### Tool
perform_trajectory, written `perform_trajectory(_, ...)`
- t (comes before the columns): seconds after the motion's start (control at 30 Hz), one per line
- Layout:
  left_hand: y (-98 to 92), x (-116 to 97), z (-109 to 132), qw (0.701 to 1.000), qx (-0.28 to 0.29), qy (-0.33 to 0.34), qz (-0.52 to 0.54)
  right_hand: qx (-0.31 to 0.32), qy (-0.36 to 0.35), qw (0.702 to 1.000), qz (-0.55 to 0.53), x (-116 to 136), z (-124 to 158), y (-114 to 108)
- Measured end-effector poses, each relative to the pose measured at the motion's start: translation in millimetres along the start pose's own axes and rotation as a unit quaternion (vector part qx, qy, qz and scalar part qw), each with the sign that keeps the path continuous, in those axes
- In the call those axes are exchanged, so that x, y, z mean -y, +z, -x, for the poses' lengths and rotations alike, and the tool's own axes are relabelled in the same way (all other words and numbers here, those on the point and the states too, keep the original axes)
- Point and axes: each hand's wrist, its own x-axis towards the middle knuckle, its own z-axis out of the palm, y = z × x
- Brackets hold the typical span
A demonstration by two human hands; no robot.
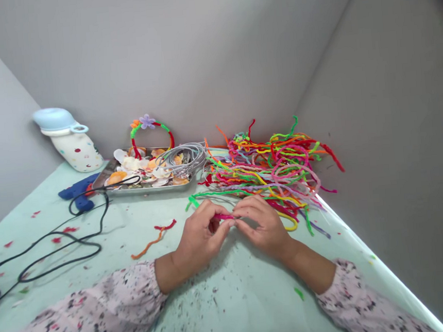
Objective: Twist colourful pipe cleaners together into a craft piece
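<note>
Both of my hands meet above the middle of the table, fingertips nearly touching. Between them is a bright pink pipe cleaner (225, 217), of which only a short stretch shows. My left hand (200, 228) pinches it with thumb and forefinger, the other fingers curled. At its right end, my right hand (263, 226) closes thumb and fingertips on it. Just behind the hands lies a large tangled heap of colourful pipe cleaners (261, 175). A green pipe cleaner (193, 201) pokes out beside my left hand. Left of that hand rests a bent orange and red pipe cleaner (154, 240).
A metal tray (146, 190) holds shells and a coil of grey wire (192, 158). Behind it stands a pipe-cleaner hoop (172, 139) with flowers. At left are a blue glue gun (78, 191), its black cord (76, 239) and a leaning white bottle (76, 150). Scraps dot the tabletop.
</note>
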Motion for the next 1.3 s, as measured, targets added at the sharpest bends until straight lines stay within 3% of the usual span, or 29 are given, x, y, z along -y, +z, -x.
perform_trajectory(0.43,-1.1,-2,2,0.998,-0.018,0.040,-0.048,0.058,-0.002,0.997,-0.051,1,3,3)
perform_trajectory(0.6,-1.1,-5,5,0.998,-0.032,0.052,0.013,0.012,0.061,0.997,-0.043,0,4,1)
perform_trajectory(0.8,-0.5,-2,3,0.995,-0.081,0.006,0.051,-0.129,0.239,0.960,-0.070,-7,7,0)
perform_trajectory(0.93,-1.9,8,-3,0.991,-0.115,-0.058,0.033,-0.187,0.303,0.931,-0.087,-11,4,-2)
perform_trajectory(1.1,-2.8,17,-9,0.981,-0.086,-0.151,0.082,-0.194,0.347,0.910,-0.117,-14,-2,-6)
perform_trajectory(1.3,-2.4,15,-10,0.973,-0.015,-0.180,0.141,-0.158,0.374,0.899,-0.162,-16,-2,-7)
